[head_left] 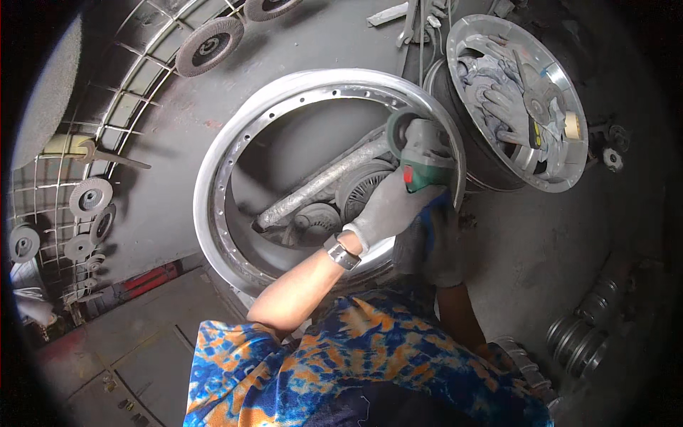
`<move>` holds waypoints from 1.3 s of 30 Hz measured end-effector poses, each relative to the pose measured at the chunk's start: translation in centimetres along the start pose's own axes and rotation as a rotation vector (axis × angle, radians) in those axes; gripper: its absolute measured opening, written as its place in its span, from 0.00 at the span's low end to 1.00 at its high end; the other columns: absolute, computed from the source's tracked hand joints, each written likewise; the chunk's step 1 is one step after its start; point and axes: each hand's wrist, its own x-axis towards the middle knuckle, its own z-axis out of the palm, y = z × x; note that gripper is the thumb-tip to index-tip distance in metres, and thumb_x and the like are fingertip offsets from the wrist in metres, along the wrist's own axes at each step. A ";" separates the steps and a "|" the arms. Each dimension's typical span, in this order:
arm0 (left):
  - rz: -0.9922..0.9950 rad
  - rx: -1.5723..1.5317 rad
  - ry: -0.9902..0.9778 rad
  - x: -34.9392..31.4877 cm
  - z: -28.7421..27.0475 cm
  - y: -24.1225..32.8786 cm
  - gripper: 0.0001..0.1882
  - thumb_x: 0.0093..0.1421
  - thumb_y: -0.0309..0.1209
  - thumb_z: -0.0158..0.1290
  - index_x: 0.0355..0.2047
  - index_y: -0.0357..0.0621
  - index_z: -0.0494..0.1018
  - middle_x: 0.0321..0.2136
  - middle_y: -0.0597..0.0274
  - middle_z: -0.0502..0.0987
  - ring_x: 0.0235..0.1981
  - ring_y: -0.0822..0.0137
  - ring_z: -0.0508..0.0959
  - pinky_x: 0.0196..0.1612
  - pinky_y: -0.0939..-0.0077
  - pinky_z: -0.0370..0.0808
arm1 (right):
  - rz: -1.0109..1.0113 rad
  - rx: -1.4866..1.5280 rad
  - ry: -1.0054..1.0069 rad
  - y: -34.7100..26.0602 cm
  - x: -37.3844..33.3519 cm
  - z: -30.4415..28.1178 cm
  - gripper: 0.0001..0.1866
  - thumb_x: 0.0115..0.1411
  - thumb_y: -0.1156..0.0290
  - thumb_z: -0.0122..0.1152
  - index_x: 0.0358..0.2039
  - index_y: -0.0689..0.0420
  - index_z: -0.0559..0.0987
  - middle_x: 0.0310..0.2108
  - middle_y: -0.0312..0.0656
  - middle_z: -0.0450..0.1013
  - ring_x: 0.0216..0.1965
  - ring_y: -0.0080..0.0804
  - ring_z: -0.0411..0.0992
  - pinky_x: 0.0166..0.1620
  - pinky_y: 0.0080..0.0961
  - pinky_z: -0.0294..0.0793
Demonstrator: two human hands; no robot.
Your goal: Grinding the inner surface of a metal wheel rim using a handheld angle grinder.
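A silver wheel rim ring (217,153) with small holes around its inner flange lies in front of me. At its right side is a green and grey angle grinder (430,167) with a red button, its round disc (400,133) close to the inner edge; contact cannot be made out. Wrapped around the grinder's green body is my left hand (390,210), in a grey glove. My right hand (437,252), gloved and in shadow, is closed around the rear of the tool, its fingers partly hidden.
Inside the ring lie a metal bar (324,181) and flap discs (363,188). At the upper right, another rim (569,167) holds gloves, a disc and a tape roll. Discs (210,46) and a wrench (114,156) hang on a wire grid at left. Metal parts (576,349) stand lower right.
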 end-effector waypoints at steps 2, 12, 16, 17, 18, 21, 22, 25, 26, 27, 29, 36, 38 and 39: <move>0.045 -0.093 0.029 -0.3 0.6 -0.9 0.12 0.67 0.36 0.57 0.45 0.42 0.80 0.37 0.50 0.82 0.38 0.53 0.81 0.44 0.60 0.75 | 0.387 0.305 -0.003 -0.8 -0.3 0.5 0.36 0.63 0.68 0.62 0.69 0.64 0.60 0.68 0.70 0.53 0.70 0.72 0.52 0.70 0.56 0.55; -0.265 -1.019 0.508 -4.8 -4.1 -0.9 0.17 0.67 0.34 0.56 0.51 0.36 0.76 0.41 0.59 0.82 0.42 0.68 0.81 0.50 0.71 0.77 | 0.082 0.418 -0.387 -7.0 9.6 2.8 0.48 0.60 0.67 0.62 0.75 0.61 0.49 0.53 0.62 0.73 0.56 0.43 0.75 0.60 0.34 0.71; -0.255 -1.062 0.693 -5.1 -3.7 -0.7 0.17 0.67 0.33 0.54 0.52 0.35 0.75 0.42 0.57 0.81 0.42 0.65 0.81 0.51 0.69 0.77 | 0.135 0.385 -0.493 -8.7 10.5 2.1 0.48 0.60 0.67 0.62 0.75 0.61 0.48 0.53 0.64 0.73 0.57 0.46 0.75 0.60 0.34 0.70; -0.133 -0.889 0.585 -4.9 -3.6 -1.4 0.19 0.67 0.32 0.55 0.55 0.35 0.73 0.45 0.59 0.80 0.44 0.69 0.79 0.51 0.71 0.76 | 0.022 0.388 -0.398 -7.6 10.1 2.4 0.47 0.60 0.68 0.62 0.74 0.63 0.49 0.53 0.64 0.73 0.56 0.45 0.75 0.61 0.34 0.70; -0.015 -0.711 0.485 -4.4 -3.7 -1.7 0.22 0.67 0.31 0.57 0.58 0.36 0.71 0.47 0.61 0.78 0.47 0.72 0.77 0.52 0.74 0.75 | 0.019 0.387 -0.408 -7.0 9.9 2.1 0.47 0.60 0.68 0.62 0.74 0.63 0.49 0.53 0.64 0.73 0.56 0.45 0.75 0.61 0.34 0.70; -0.238 -0.803 0.277 -1.8 -2.3 -0.5 0.15 0.68 0.30 0.54 0.52 0.36 0.75 0.45 0.62 0.80 0.45 0.74 0.77 0.51 0.74 0.75 | -0.034 0.103 -0.174 -2.6 6.8 0.3 0.41 0.61 0.69 0.64 0.71 0.65 0.57 0.60 0.62 0.67 0.59 0.43 0.69 0.62 0.36 0.69; -0.224 -0.651 0.217 -1.1 -2.1 0.2 0.14 0.68 0.29 0.54 0.51 0.37 0.76 0.45 0.62 0.81 0.45 0.72 0.79 0.51 0.72 0.75 | -0.034 0.107 -0.179 -0.8 5.4 0.3 0.41 0.61 0.69 0.64 0.71 0.65 0.57 0.60 0.62 0.67 0.59 0.43 0.69 0.62 0.36 0.69; -0.115 -0.048 -0.075 0.2 -1.2 1.8 0.14 0.68 0.29 0.52 0.52 0.41 0.76 0.46 0.61 0.81 0.46 0.65 0.81 0.50 0.68 0.77 | 0.223 0.441 -0.074 2.7 0.8 -0.7 0.37 0.62 0.69 0.65 0.68 0.65 0.61 0.64 0.61 0.63 0.60 0.45 0.67 0.63 0.36 0.68; -0.116 -0.051 -0.076 0.2 0.5 0.9 0.14 0.68 0.29 0.52 0.52 0.41 0.76 0.46 0.61 0.81 0.46 0.65 0.81 0.50 0.68 0.77 | 0.036 -0.052 -0.041 3.4 -1.1 -1.3 0.35 0.64 0.68 0.64 0.68 0.63 0.62 0.65 0.60 0.62 0.62 0.45 0.66 0.64 0.37 0.67; 0.187 0.329 0.056 -0.2 2.9 -1.1 0.14 0.68 0.30 0.51 0.52 0.43 0.76 0.46 0.60 0.81 0.47 0.61 0.81 0.50 0.66 0.77 | -0.161 -0.537 -0.009 4.0 -2.6 -1.2 0.33 0.66 0.67 0.62 0.67 0.62 0.63 0.67 0.58 0.61 0.63 0.45 0.66 0.66 0.38 0.65; 0.525 0.677 0.175 0.5 3.5 0.5 0.15 0.68 0.30 0.49 0.52 0.46 0.77 0.47 0.58 0.80 0.48 0.57 0.81 0.50 0.65 0.77 | 0.145 -0.062 0.079 6.3 -5.0 -0.5 0.32 0.67 0.65 0.61 0.68 0.61 0.64 0.68 0.56 0.59 0.66 0.44 0.63 0.67 0.40 0.64; -0.358 -0.232 -0.176 -2.8 5.7 2.5 0.29 0.63 0.51 0.60 0.43 0.31 0.77 0.33 0.39 0.81 0.38 0.48 0.83 0.43 0.58 0.77 | 0.604 1.056 0.341 7.4 -9.8 0.5 0.29 0.67 0.63 0.62 0.64 0.62 0.67 0.62 0.50 0.67 0.63 0.42 0.67 0.65 0.42 0.68; -0.444 -0.339 -0.154 -5.0 4.5 3.7 0.30 0.63 0.51 0.61 0.44 0.29 0.76 0.36 0.38 0.81 0.41 0.47 0.82 0.47 0.60 0.76 | 0.517 1.100 0.201 5.7 -8.6 -0.6 0.29 0.67 0.62 0.62 0.63 0.63 0.67 0.58 0.49 0.70 0.58 0.41 0.71 0.60 0.39 0.73; -0.481 -0.340 -0.158 -6.3 4.6 3.2 0.32 0.63 0.48 0.62 0.53 0.30 0.72 0.46 0.40 0.80 0.49 0.52 0.80 0.54 0.62 0.74 | 0.418 1.134 0.110 4.4 -7.5 -1.2 0.29 0.67 0.62 0.62 0.62 0.64 0.68 0.54 0.48 0.72 0.53 0.40 0.74 0.56 0.37 0.77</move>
